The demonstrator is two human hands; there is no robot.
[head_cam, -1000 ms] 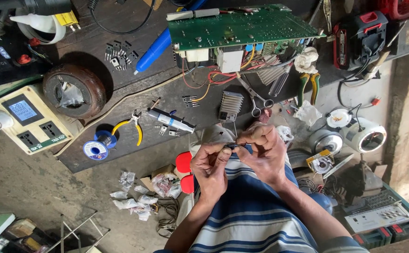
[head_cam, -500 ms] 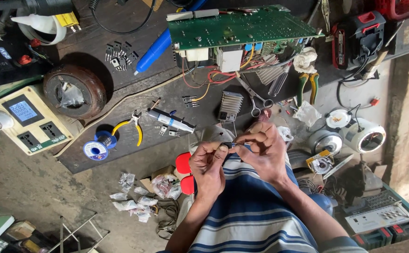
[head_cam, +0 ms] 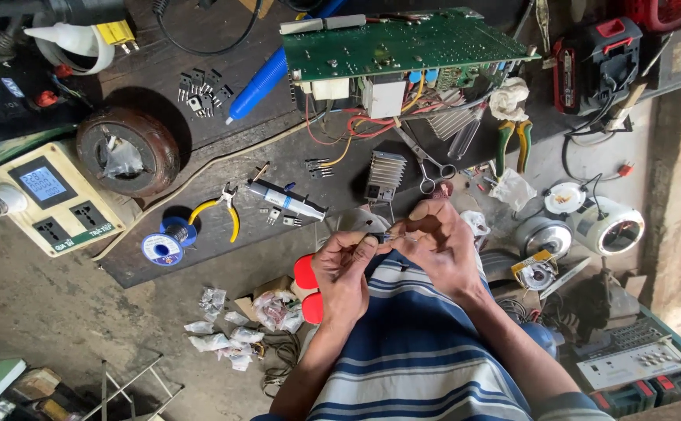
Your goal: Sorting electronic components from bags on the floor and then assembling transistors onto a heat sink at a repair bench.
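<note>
1. Your left hand (head_cam: pixel 344 269) and right hand (head_cam: pixel 438 242) meet, both pinched on a small dark component (head_cam: pixel 377 236), just below the finned heatsink (head_cam: pixel 386 173).
2. Keep the grip close; brace your wrists against your striped shirt (head_cam: pixel 418 351).

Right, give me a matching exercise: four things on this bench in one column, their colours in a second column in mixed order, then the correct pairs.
Things:
1. circuit board
2. solder spool
3. small cutters' handles
4. scissors

Colours:
A. yellow
B. bare metal grey
C. green
D. blue and white

Pairs: 1-C, 2-D, 3-A, 4-B. Nearby, the left hand and right hand pinch a small part between them.
</note>
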